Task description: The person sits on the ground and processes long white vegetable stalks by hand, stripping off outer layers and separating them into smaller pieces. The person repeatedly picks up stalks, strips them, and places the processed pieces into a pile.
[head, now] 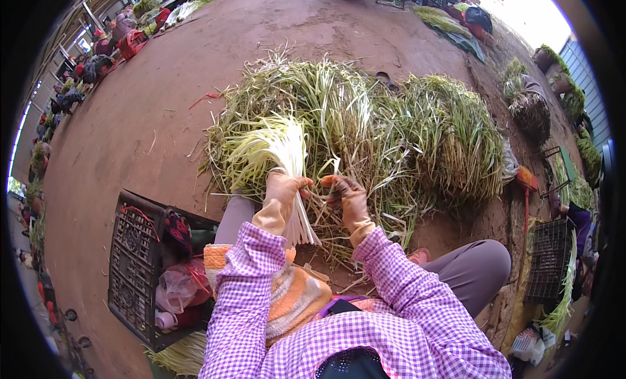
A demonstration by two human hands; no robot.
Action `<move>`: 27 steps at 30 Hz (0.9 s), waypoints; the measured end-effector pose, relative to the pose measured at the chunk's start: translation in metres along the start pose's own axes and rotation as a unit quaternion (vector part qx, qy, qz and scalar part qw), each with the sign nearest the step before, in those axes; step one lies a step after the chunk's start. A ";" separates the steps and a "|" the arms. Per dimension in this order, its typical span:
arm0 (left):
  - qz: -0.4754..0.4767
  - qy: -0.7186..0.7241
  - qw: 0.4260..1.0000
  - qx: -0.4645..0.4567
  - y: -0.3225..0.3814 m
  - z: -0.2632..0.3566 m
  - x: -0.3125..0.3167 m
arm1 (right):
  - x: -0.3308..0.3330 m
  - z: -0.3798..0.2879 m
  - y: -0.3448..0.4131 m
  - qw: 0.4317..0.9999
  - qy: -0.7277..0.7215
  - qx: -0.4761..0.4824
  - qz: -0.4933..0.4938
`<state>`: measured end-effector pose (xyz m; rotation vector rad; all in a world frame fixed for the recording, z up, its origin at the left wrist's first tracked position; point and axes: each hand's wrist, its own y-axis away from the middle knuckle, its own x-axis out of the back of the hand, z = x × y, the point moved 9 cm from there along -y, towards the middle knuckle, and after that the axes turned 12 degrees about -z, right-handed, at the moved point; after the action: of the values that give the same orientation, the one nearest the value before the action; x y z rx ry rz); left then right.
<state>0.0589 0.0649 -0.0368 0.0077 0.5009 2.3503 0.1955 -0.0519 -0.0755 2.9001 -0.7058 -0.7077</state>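
My left hand [282, 195], in a tan rubber glove, is closed around a bundle of pale yellow-green leafy stalks [293, 149]. The bundle's leaves fan out to the upper left and its white stems point down towards my lap. Just right of the bundle is my right hand [348, 195], gloved alike, with thumb and fingers pinched at a thin pale stalk or leaf [334, 165]. Under and beyond both hands spreads a large heap of green and dry stalks [337, 100]. An orange and white towel [298, 301] covers part of my lap.
A black plastic crate [137, 266] with bags and cloth stands at my left. More cut stalks [181, 352] lie below it. At the right are a red-handled broom [527, 177] and another dark crate [547, 261]. Several people sit along the far left; another person's sleeve [579, 222] shows at the right.
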 end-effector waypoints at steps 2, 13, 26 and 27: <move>0.030 -0.047 0.998 0.029 -0.005 -0.004 0.009 | 0.022 -0.046 -0.004 0.994 0.040 0.098 0.012; 0.065 -0.408 0.896 0.162 -0.019 -0.028 0.051 | 0.157 -0.239 -0.041 0.915 -0.267 0.297 -0.051; -0.139 0.026 0.990 0.021 -0.006 -0.029 0.004 | -0.027 0.053 -0.036 0.947 -0.282 -0.110 -0.106; -0.161 0.021 0.987 0.006 -0.007 -0.028 -0.003 | -0.034 0.059 -0.035 0.941 -0.294 -0.121 -0.114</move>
<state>0.0616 0.0579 -0.0652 -0.1094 0.4974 2.0334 0.1564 -0.0034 -0.1196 2.5597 -0.2783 -1.5999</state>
